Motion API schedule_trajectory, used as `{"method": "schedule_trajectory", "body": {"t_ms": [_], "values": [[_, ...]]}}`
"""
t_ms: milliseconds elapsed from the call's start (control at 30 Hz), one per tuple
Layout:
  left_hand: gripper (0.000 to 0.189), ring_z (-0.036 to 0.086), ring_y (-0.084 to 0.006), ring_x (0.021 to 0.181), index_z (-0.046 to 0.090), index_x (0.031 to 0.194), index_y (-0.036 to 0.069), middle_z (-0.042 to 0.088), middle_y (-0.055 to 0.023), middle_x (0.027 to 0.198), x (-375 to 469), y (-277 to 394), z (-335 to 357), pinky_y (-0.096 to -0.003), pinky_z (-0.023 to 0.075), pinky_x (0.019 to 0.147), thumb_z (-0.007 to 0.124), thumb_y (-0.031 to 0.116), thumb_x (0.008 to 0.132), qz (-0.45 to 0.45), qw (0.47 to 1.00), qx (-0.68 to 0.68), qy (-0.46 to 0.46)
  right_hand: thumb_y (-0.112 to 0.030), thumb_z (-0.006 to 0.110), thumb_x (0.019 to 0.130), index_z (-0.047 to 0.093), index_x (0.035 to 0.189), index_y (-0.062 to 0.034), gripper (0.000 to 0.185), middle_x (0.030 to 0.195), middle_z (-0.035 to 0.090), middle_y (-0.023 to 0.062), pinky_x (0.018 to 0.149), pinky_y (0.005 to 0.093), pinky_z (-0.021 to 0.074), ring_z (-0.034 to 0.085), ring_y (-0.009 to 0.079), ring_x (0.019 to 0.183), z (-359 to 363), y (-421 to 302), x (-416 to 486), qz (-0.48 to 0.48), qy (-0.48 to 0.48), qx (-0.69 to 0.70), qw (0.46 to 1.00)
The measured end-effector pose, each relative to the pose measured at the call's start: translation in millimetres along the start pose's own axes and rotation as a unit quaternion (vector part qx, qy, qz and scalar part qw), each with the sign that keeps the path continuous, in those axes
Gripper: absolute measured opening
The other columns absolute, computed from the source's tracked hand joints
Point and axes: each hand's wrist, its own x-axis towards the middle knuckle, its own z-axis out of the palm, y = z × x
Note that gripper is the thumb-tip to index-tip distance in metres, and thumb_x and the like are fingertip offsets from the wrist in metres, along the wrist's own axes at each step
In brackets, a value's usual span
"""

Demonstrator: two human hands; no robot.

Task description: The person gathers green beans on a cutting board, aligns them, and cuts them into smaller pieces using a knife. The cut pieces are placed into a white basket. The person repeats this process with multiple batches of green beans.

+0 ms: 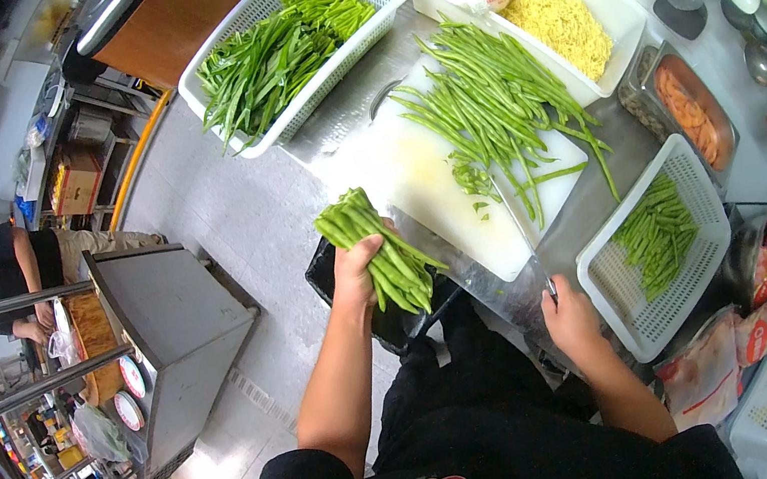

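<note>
My left hand [357, 270] grips a thick bunch of green beans [401, 274], held above a bin lined with a black bag [399, 332]. In my right hand [570, 315] is the handle of a kitchen knife [520, 228], its blade resting over the white cutting board [501, 261]. A loose pile of long green beans [481, 94] covers the board's far right part. Small cut bean ends [472, 177] lie beside the blade. Right of my right hand stands a white perforated basket [604, 309] with short cut beans [657, 235] in it.
A white basket of leafy green stalks [292, 57] sits at the table's far left. Beyond the board are a white tub [620, 59] of yellow noodles [557, 24] and a container of orange pieces [693, 111]. Packaged bags [744, 346] lie at right. Another person [10, 279] works at a left counter.
</note>
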Motion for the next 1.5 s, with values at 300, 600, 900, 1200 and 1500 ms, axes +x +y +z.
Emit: {"method": "schedule_trajectory", "body": {"t_ms": [300, 600, 900, 1200, 1500], "values": [[0.061, 0.052, -0.0159, 0.082, 0.044, 0.125, 0.006, 0.051, -0.0026, 0.091, -30.8, 51.3, 22.3, -0.0345, 0.0472, 0.075, 0.074, 0.029, 0.077, 0.121, 0.929, -0.290, -0.195, -0.024, 0.058, 0.098, 0.056, 0.108, -0.0027, 0.024, 0.086, 0.069, 0.0277, 0.071, 0.0599, 0.0522, 0.066, 0.0499, 0.080, 1.7, -1.5, -7.2, 0.003, 0.024, -0.032, 0.999], [0.061, 0.053, -0.0157, 0.080, 0.045, 0.127, 0.005, 0.051, -0.0024, 0.091, -78.2, 76.3, -2.3, -0.0352, 0.0472, 0.076, 0.074, 0.027, 0.078, 0.151, 0.899, -0.334, -0.240, -0.022, 0.059, 0.097, 0.052, 0.108, -0.0047, 0.022, 0.085, 0.070, 0.0256, 0.073, 0.0610, 0.0527, 0.068, 0.0482, 0.079, 14.1, -10.5, -19.0, -0.039, -0.028, -0.060, 0.997], [0.059, 0.052, -0.0152, 0.080, 0.044, 0.125, 0.006, 0.051, -0.0023, 0.090, -130.1, 82.4, -50.8, -0.0342, 0.0471, 0.075, 0.074, 0.027, 0.079, 0.176, 0.913, -0.312, -0.197, -0.019, 0.062, 0.093, 0.056, 0.112, -0.0066, 0.023, 0.085, 0.069, 0.0249, 0.072, 0.0596, 0.0526, 0.067, 0.0484, 0.079, 9.8, 7.2, -26.3, -0.178, -0.050, -0.107, 0.977], [0.063, 0.051, -0.0149, 0.077, 0.045, 0.125, 0.008, 0.049, -0.0017, 0.088, -164.1, 95.8, -82.7, -0.0344, 0.0474, 0.073, 0.075, 0.033, 0.076, 0.209, 0.919, -0.296, -0.158, -0.016, 0.060, 0.093, 0.057, 0.109, -0.0019, 0.022, 0.085, 0.068, 0.0288, 0.073, 0.0604, 0.0509, 0.064, 0.0513, 0.081, -11.3, -27.6, 27.4, -0.086, 0.079, -0.092, 0.989], [0.062, 0.052, -0.0146, 0.078, 0.044, 0.127, 0.008, 0.049, -0.0016, 0.089, -179.5, 101.3, -98.8, -0.0338, 0.0469, 0.074, 0.074, 0.032, 0.079, 0.239, 0.901, -0.317, -0.178, -0.015, 0.060, 0.093, 0.058, 0.110, -0.0015, 0.022, 0.089, 0.069, 0.0288, 0.078, 0.0592, 0.0517, 0.065, 0.0501, 0.086, -21.2, -40.6, 40.6, -0.087, 0.069, -0.123, 0.986]]}}
